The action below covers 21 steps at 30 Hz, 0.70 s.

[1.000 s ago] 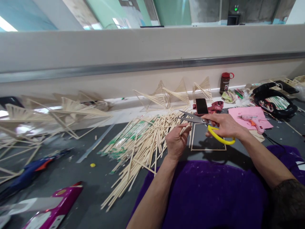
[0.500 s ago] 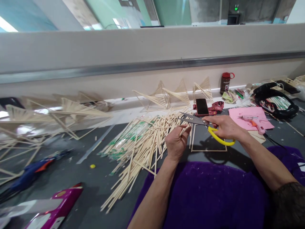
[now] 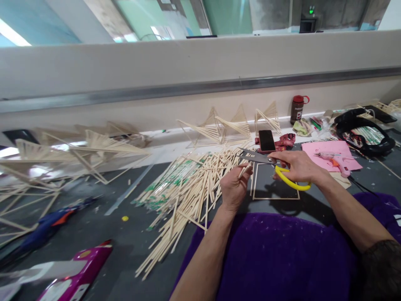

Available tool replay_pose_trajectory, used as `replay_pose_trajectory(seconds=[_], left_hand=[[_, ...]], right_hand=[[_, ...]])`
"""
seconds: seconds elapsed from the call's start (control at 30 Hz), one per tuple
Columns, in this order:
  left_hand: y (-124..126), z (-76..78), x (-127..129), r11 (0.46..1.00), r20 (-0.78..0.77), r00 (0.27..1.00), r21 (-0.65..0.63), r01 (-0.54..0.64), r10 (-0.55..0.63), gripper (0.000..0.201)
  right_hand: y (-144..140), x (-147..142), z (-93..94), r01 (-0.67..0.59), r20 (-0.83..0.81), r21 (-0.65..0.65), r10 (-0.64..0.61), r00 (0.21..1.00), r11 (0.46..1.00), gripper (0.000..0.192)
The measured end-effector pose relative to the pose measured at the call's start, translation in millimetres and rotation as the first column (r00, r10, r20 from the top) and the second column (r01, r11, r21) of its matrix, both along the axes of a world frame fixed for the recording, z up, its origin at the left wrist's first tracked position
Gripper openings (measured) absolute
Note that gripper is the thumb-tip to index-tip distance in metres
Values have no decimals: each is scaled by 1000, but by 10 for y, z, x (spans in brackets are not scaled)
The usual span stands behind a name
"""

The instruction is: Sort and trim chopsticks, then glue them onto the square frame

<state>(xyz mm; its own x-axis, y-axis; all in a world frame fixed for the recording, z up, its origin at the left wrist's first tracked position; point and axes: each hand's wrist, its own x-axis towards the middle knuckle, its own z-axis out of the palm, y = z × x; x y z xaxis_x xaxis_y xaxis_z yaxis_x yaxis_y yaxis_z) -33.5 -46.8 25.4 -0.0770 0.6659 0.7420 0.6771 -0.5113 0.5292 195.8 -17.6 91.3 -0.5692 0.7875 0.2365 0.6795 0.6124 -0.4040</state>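
Observation:
My right hand point(image 3: 296, 167) is closed around the yellow handles of a pair of scissors point(image 3: 291, 179). Its dark blades point left, slightly apart, above my left hand point(image 3: 234, 186). Pinched in my left fingers are thin wooden sticks point(image 3: 245, 170); their exact number is hard to make out. Below the scissors, a square frame of sticks point(image 3: 275, 198) lies flat on the dark table. Left of my left hand spreads a big pile of loose wooden sticks point(image 3: 194, 194), partly over clear plastic packs with green print point(image 3: 166, 184).
A pink glue gun point(image 3: 333, 161) rests on pink paper at right, near a phone point(image 3: 267, 141) and a red-lidded bottle point(image 3: 297, 109). Stick models point(image 3: 232, 125) stand along the wall. A blue glue gun point(image 3: 44, 230) and a magenta tool point(image 3: 78, 271) lie at left.
The whole view has shifted slightly, so things appear a little farther right. Both hands keep nearly the same pose, with the scissors still over the left hand.

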Motion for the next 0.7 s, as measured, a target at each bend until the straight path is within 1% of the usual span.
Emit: replay_pose_trajectory(seconds=[0.17, 0.33, 0.47, 0.57, 0.7], left_hand=[[-23, 36, 20, 1000, -20, 1000, 27, 11, -11, 28], [-38, 49, 16, 1000, -51, 999, 18, -1, 2, 32], [-35, 47, -1, 1000, -69, 998, -8, -5, 5, 28], [-28, 40, -7, 999, -74, 997, -33, -9, 7, 23], [-20, 28, 3, 998, -26, 1000, -58, 5, -7, 22]], right_hand=[[-19, 16, 59, -1, 15, -40, 1, 1000, 999, 61], [-18, 13, 55, -2, 14, -48, 3, 1000, 999, 63], [6, 20, 20, -7, -13, -66, 6, 1000, 998, 58], [22, 21, -9, -20, -21, -48, 19, 1000, 999, 51], [23, 10, -33, -9, 3, -14, 9, 1000, 1000, 47]])
